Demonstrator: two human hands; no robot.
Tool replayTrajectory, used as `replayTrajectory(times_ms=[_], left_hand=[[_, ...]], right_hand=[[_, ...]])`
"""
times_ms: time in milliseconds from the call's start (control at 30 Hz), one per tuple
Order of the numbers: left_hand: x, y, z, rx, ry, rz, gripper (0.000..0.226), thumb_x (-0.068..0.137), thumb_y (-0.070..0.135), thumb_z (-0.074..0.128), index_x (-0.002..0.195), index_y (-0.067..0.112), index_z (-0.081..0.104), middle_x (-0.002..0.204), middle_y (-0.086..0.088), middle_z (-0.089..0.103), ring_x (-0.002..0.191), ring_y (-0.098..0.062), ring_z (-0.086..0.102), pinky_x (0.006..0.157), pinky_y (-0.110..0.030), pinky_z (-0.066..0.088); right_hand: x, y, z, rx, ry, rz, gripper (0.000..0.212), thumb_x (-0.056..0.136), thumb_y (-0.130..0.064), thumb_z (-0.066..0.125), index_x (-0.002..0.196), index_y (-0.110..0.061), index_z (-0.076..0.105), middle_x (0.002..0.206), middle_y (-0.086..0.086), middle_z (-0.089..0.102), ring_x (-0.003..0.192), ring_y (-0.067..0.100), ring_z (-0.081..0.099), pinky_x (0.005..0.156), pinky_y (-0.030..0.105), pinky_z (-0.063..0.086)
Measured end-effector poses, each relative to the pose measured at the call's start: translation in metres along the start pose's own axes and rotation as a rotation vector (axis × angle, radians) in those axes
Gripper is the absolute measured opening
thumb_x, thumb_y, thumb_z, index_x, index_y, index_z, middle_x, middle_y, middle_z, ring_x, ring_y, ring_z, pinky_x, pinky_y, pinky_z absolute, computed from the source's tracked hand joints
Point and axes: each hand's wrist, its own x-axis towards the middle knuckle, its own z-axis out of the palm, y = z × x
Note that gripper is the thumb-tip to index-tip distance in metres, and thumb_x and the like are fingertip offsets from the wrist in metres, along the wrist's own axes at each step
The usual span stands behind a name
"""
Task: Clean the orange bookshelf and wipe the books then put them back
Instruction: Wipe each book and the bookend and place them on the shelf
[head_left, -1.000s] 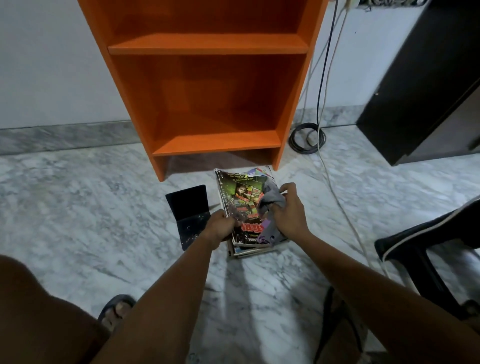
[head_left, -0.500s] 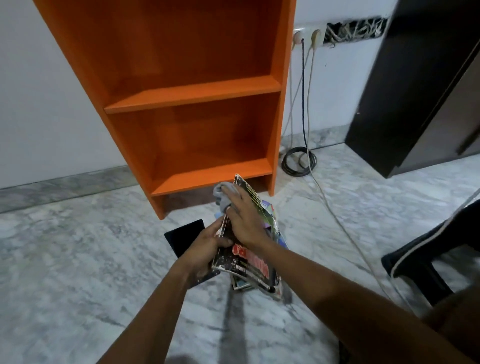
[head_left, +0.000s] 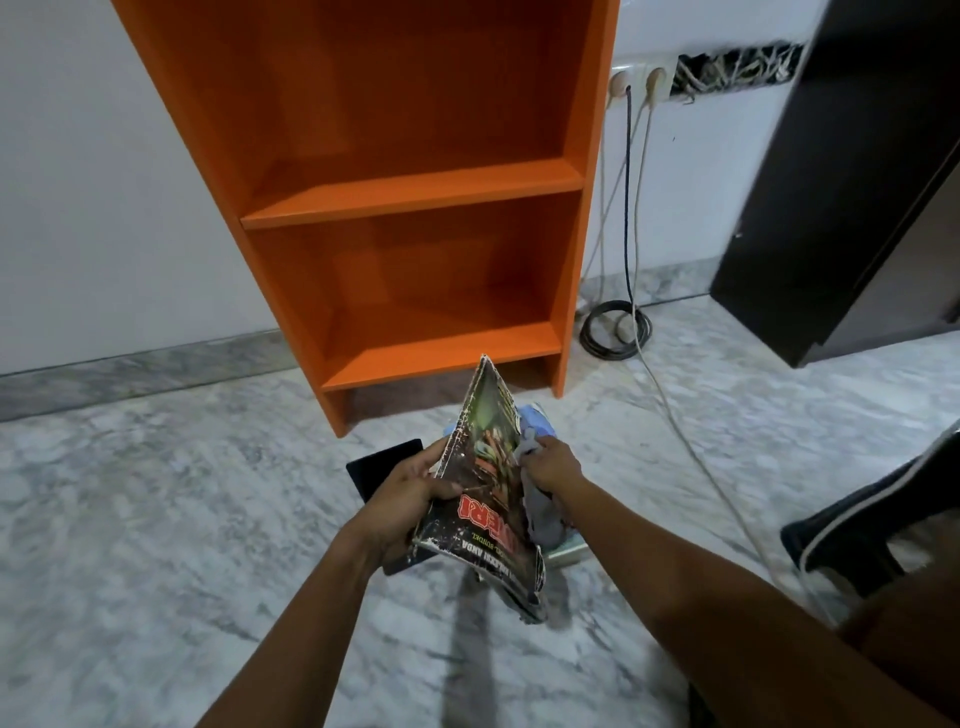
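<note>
Left hand (head_left: 410, 499) is gripping a worn, dark-covered paperback book (head_left: 480, 499) by its left edge, holding it tilted above the grey marble floor (head_left: 156, 519) before the orange wooden bookshelf (head_left: 415, 192). Right hand (head_left: 550, 465) is clutching a grey cloth (head_left: 540, 512) against the cover.

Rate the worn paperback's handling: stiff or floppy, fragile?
Probably floppy: the paperback curves where the left hand grips its edge. Likely light, as that one grip holds it up. Frayed, chipped cover edges suggest it could tear under the cloth.
</note>
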Motion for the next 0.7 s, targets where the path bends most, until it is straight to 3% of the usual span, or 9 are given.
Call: replayTrajectory(times_ms=[67, 133, 233, 367, 433, 533, 600, 633, 700], left_hand=[[0.003, -0.001, 0.002, -0.040, 0.036, 0.005, 0.061, 0.092, -0.016, 0.044, 0.136, 0.023, 0.060, 0.118, -0.027, 0.070, 0.096, -0.043, 0.068, 0.077, -0.045, 0.059], [0.007, -0.002, 0.007, -0.055, 0.059, 0.022, 0.062, 0.091, -0.017, 0.042, 0.135, 0.022, 0.062, 0.117, -0.028, 0.070, 0.090, -0.037, 0.070, 0.072, -0.041, 0.059], [0.015, -0.001, 0.016, -0.052, 0.097, 0.059, 0.068, 0.088, -0.021, 0.040, 0.135, 0.024, 0.062, 0.115, -0.024, 0.072, 0.095, -0.037, 0.071, 0.078, -0.043, 0.058], [0.019, 0.008, 0.020, -0.035, 0.117, 0.100, 0.068, 0.088, -0.018, 0.040, 0.136, 0.026, 0.061, 0.121, -0.016, 0.072, 0.106, -0.032, 0.070, 0.084, -0.041, 0.058], [0.018, 0.018, 0.020, -0.053, 0.097, 0.109, 0.065, 0.089, -0.018, 0.041, 0.131, 0.026, 0.065, 0.113, -0.016, 0.074, 0.091, -0.029, 0.073, 0.070, -0.035, 0.058], [0.011, 0.035, 0.020, -0.056, 0.056, 0.126, 0.064, 0.090, -0.019, 0.042, 0.118, 0.033, 0.067, 0.102, -0.016, 0.076, 0.074, -0.026, 0.074, 0.055, -0.029, 0.057], [0.009, 0.046, 0.016, -0.068, 0.030, 0.136, 0.063, 0.092, -0.018, 0.043, 0.115, 0.035, 0.067, 0.104, -0.018, 0.076, 0.075, -0.027, 0.073, 0.055, -0.031, 0.057], [0.008, 0.050, 0.012, -0.082, 0.027, 0.143, 0.061, 0.093, -0.016, 0.044, 0.118, 0.034, 0.067, 0.109, -0.020, 0.075, 0.079, -0.029, 0.071, 0.058, -0.033, 0.058], [0.006, 0.055, 0.000, -0.131, 0.019, 0.152, 0.058, 0.094, -0.011, 0.045, 0.130, 0.032, 0.062, 0.118, -0.023, 0.071, 0.089, -0.033, 0.068, 0.069, -0.039, 0.057]], right_hand=[[-0.016, -0.015, 0.002, -0.034, 0.023, -0.091, 0.015, 0.102, -0.018, 0.044, 0.100, -0.028, 0.056, 0.107, 0.007, 0.058, 0.100, 0.025, 0.055, 0.081, 0.030, 0.038], [-0.030, -0.033, 0.019, -0.015, 0.050, -0.215, 0.023, 0.098, -0.025, 0.038, 0.087, -0.028, 0.059, 0.105, 0.005, 0.065, 0.097, 0.027, 0.058, 0.076, 0.035, 0.041], [-0.058, -0.047, 0.049, 0.084, 0.092, -0.357, 0.049, 0.081, -0.049, 0.039, 0.115, -0.028, 0.067, 0.124, 0.006, 0.063, 0.113, 0.028, 0.057, 0.095, 0.044, 0.047], [-0.092, -0.038, 0.046, 0.137, 0.112, -0.521, 0.050, 0.094, -0.033, 0.043, 0.142, -0.033, 0.056, 0.130, -0.009, 0.046, 0.123, 0.009, 0.040, 0.104, 0.023, 0.032], [-0.088, -0.023, 0.039, 0.158, 0.158, -0.484, 0.050, 0.092, -0.039, 0.041, 0.139, -0.031, 0.057, 0.131, -0.008, 0.048, 0.125, 0.010, 0.042, 0.105, 0.025, 0.035], [-0.066, 0.001, 0.027, 0.311, 0.135, -0.200, 0.041, 0.095, -0.042, 0.047, 0.127, -0.023, 0.064, 0.119, 0.001, 0.061, 0.116, 0.028, 0.056, 0.106, 0.047, 0.045], [-0.058, 0.006, 0.011, 0.523, 0.089, -0.088, 0.018, 0.097, -0.017, 0.055, 0.101, -0.013, 0.072, 0.101, 0.002, 0.068, 0.107, 0.035, 0.061, 0.093, 0.040, 0.047], [-0.055, 0.004, -0.001, 0.599, 0.077, -0.044, 0.017, 0.098, -0.012, 0.055, 0.091, -0.012, 0.070, 0.099, 0.005, 0.068, 0.107, 0.037, 0.062, 0.087, 0.037, 0.048], [-0.052, -0.004, -0.020, 0.721, 0.002, 0.021, 0.023, 0.101, -0.020, 0.052, 0.084, -0.017, 0.067, 0.105, 0.014, 0.066, 0.104, 0.035, 0.064, 0.081, 0.037, 0.051]])
